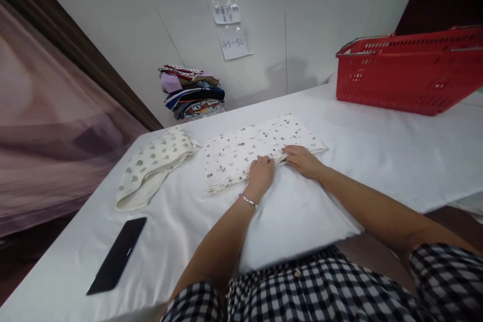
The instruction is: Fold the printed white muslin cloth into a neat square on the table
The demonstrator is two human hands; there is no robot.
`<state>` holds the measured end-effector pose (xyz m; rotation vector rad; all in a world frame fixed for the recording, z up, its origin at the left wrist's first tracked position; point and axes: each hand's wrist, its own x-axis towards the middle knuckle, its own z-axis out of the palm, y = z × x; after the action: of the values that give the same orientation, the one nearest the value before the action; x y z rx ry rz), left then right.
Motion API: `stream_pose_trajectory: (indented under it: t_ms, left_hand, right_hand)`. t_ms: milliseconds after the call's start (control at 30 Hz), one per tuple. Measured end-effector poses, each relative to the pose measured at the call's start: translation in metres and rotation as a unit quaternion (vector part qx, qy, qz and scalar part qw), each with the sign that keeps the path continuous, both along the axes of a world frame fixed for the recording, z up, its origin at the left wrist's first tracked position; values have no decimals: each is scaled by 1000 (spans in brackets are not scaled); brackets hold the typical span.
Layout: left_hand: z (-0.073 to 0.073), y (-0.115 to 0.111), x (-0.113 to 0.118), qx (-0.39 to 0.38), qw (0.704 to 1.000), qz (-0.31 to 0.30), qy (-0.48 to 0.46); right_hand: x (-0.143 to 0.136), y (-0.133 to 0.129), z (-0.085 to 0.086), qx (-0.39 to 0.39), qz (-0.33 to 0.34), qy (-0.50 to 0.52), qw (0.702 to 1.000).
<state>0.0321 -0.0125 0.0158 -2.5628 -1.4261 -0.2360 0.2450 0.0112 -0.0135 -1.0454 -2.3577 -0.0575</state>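
Observation:
A white cloth with a small scattered print lies folded in several layers on the white-covered table. At the middle of its near edge, my left hand has its fingers curled over the layers, the thumb hidden. Just to the right, my right hand pinches the same edge, which lifts and bunches slightly between the two hands. Left of this cloth is a second cream cloth with grey-green motifs, loosely folded over and apart from both hands.
A black phone-like slab lies at the table's left front. The red plastic basket stands at the back right. Behind the table's far edge rises a stack of folded fabrics. Paper signs hang on the wall, and a curtain borders the left.

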Motion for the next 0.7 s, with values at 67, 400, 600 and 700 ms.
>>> stream_pose_trajectory:
  t_ms: [67,400,600,700]
  left_hand:
    - [-1,1,2,-1,1000,-1,9]
    - [-2,3,-1,-2,1000,-20,4]
    - [-6,5,-2,9,1000,-26,-7]
    - [-9,6,-2,19,999,-30,-16]
  right_hand:
    - [1,-1,3,-8,1,-4,1000]
    - [12,-7,5,-48,18,57,997]
    - [69,6,27,-147,-283,142,937]
    - [89,13,44,-248,-393,67,883]
